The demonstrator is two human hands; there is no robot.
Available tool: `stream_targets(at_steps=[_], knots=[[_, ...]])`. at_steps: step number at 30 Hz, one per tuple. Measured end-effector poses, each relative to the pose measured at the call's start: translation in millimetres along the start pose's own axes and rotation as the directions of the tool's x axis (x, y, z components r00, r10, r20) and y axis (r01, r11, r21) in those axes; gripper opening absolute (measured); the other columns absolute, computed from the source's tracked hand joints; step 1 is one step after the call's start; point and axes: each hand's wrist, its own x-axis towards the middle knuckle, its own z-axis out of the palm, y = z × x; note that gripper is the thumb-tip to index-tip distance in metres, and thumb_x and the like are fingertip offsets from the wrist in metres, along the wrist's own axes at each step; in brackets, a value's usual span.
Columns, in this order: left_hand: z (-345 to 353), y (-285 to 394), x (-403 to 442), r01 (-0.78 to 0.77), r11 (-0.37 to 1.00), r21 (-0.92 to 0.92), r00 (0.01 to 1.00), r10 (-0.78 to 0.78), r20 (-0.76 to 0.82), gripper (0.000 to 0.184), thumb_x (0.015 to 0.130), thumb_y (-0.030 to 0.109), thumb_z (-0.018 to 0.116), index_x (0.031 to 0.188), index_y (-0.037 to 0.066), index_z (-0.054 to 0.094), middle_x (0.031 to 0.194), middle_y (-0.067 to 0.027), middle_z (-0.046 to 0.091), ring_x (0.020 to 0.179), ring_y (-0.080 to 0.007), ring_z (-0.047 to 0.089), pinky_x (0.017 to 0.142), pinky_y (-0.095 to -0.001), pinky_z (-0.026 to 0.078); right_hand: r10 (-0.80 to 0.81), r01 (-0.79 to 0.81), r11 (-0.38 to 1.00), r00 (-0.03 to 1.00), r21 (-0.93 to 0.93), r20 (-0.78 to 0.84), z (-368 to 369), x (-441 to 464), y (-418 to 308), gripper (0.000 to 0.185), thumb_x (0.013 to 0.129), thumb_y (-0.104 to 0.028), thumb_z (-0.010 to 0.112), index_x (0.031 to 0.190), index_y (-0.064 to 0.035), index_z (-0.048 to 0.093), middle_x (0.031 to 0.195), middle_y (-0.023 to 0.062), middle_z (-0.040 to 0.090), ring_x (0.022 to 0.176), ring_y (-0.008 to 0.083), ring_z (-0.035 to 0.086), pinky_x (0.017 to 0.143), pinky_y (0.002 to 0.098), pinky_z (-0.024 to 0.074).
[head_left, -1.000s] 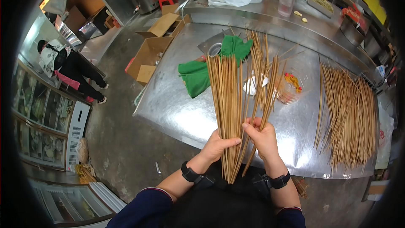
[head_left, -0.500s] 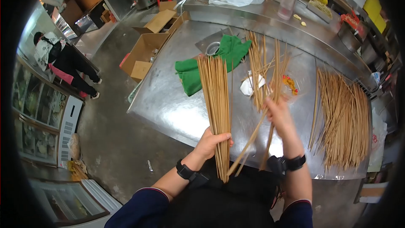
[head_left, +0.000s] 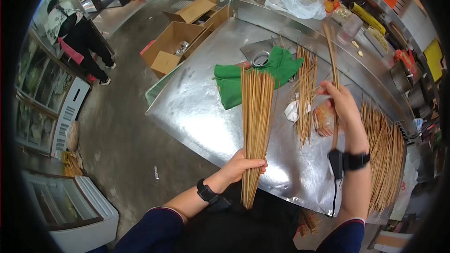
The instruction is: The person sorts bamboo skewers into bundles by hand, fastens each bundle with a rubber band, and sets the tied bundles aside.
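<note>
My left hand (head_left: 244, 163) is closed round the lower part of a thick, upright bundle of wooden sticks (head_left: 257, 112). Raised over the right side of the metal table (head_left: 187, 107), my right hand (head_left: 341, 103) holds a few long sticks (head_left: 333, 61), with some of its fingers apart. Just left of it lies a smaller group of sticks (head_left: 305, 89), beside a crumpled white tissue (head_left: 292, 110) and a clear plastic container (head_left: 324, 121). Behind the bundle is a green cloth (head_left: 228, 84) next to a metal ring-shaped object (head_left: 260, 58). A large pile of sticks (head_left: 383, 154) lies at the right.
Open cardboard boxes (head_left: 176, 42) stand beyond the table's left edge. A raised metal ledge (head_left: 300, 23) at the back carries a plastic bag (head_left: 300, 1), a clear cup (head_left: 349, 29) and trays. At far left a person (head_left: 77, 37) stands by glass-doored fridges (head_left: 42, 89).
My right hand has left the bundle and moved up and to the right with a few sticks. My left hand keeps its hold. The camera view has shifted.
</note>
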Motion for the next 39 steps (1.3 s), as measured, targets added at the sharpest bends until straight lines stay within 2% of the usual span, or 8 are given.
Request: stream_targets(at_steps=[9, 11, 13, 16, 20, 22, 25, 39], knots=[[15, -7, 0, 0.016, 1.0, 0.013, 1.0, -0.016, 0.021, 0.029, 0.08, 0.009, 0.061, 0.105, 0.001, 0.05, 0.094, -0.012, 0.06, 0.079, -0.0155, 0.06, 0.07, -0.0287, 0.051, -0.066, 0.033, 0.874, 0.997, 0.484, 0.051, 95, -89, 74, 0.038, 0.093, -0.036, 0.042, 0.109, -0.0031, 0.053, 0.104, 0.0041, 0.058, 0.077, 0.0051, 0.049, 0.06, 0.0189, 0.039], [20, -7, -1, -0.041, 0.999, 0.01, 0.999, 0.041, 0.017, 0.038, 0.079, 0.008, 0.061, 0.115, 0.001, 0.047, 0.101, -0.01, 0.058, 0.091, -0.0179, 0.058, 0.077, -0.0305, 0.049, 0.079, -0.247, 0.746, 0.955, 0.619, 0.286, 106, -110, 87, 0.037, 0.094, -0.035, 0.042, 0.112, -0.0046, 0.052, 0.108, 0.0041, 0.056, 0.089, 0.0086, 0.05, 0.07, 0.0236, 0.0401], [17, -9, -4, -0.011, 0.999, 0.045, 0.999, 0.008, 0.048, 0.041, 0.079, 0.007, 0.061, 0.117, 0.001, 0.046, 0.104, -0.0094, 0.057, 0.092, -0.0177, 0.057, 0.079, -0.0304, 0.048, 0.203, -0.314, 0.76, 0.946, 0.569, 0.252, 111, -128, 81, 0.037, 0.095, -0.034, 0.04, 0.113, -0.0045, 0.051, 0.106, 0.0061, 0.056, 0.093, 0.0115, 0.051, 0.074, 0.0283, 0.0413], [28, -9, -6, 0.009, 0.994, 0.109, 0.994, -0.02, 0.105, 0.04, 0.079, 0.006, 0.061, 0.117, 0.001, 0.047, 0.104, -0.0091, 0.056, 0.093, -0.018, 0.057, 0.081, -0.031, 0.048, -0.038, 0.014, 0.994, 0.975, 0.111, 0.218, 102, -128, 96, 0.039, 0.095, -0.035, 0.038, 0.11, -0.0008, 0.049, 0.094, 0.0091, 0.059, 0.087, 0.0113, 0.054, 0.075, 0.0311, 0.0452], [35, -17, -3, 0.071, 0.983, 0.168, 0.988, -0.092, 0.126, 0.033, 0.081, 0.007, 0.06, 0.111, -0.001, 0.05, 0.095, -0.0102, 0.059, 0.088, -0.0197, 0.059, 0.078, -0.0327, 0.049, 0.105, -0.182, 0.953, 0.948, 0.242, 0.3, 84, -136, 75, 0.033, 0.092, -0.03, 0.047, 0.107, -0.0012, 0.052, 0.087, 0.0087, 0.06, 0.076, 0.011, 0.057, 0.068, 0.0272, 0.0471], [47, -18, -3, 0.079, 0.978, 0.194, 0.985, -0.106, 0.134, 0.03, 0.081, 0.008, 0.06, 0.108, -0.001, 0.05, 0.093, -0.0104, 0.059, 0.086, -0.0201, 0.059, 0.077, -0.0327, 0.05, -0.125, 0.097, 0.944, 0.99, 0.316, 0.067, 85, -137, 69, 0.027, 0.088, -0.022, 0.056, 0.105, -0.0014, 0.053, 0.084, 0.0063, 0.061, 0.068, 0.0101, 0.056, 0.06, 0.0237, 0.0466], [47, -19, 0, 0.084, 0.966, 0.245, 0.975, -0.131, 0.182, 0.032, 0.085, 0.014, 0.057, 0.111, -0.002, 0.049, 0.097, -0.0126, 0.059, 0.089, -0.0233, 0.06, 0.077, -0.034, 0.051, -0.055, 0.023, 0.817, 0.998, 0.577, 0.037, 84, -131, 83, 0.027, 0.084, -0.015, 0.061, 0.105, -0.001, 0.052, 0.086, 0.0048, 0.061, 0.072, 0.0095, 0.057, 0.062, 0.0235, 0.0466], [38, -21, 1, 0.212, 0.969, 0.128, 0.959, -0.231, 0.165, 0.042, 0.091, 0.024, 0.048, 0.123, -0.001, 0.041, 0.111, -0.0157, 0.055, 0.096, -0.027, 0.059, 0.082, -0.038, 0.05, -0.021, -0.145, 0.661, 0.977, 0.736, 0.21, 56, -128, 108, 0.037, 0.088, -0.025, 0.046, 0.107, 0.0056, 0.052, 0.098, 0.0102, 0.059, 0.085, 0.017, 0.058, 0.074, 0.0287, 0.0464]])
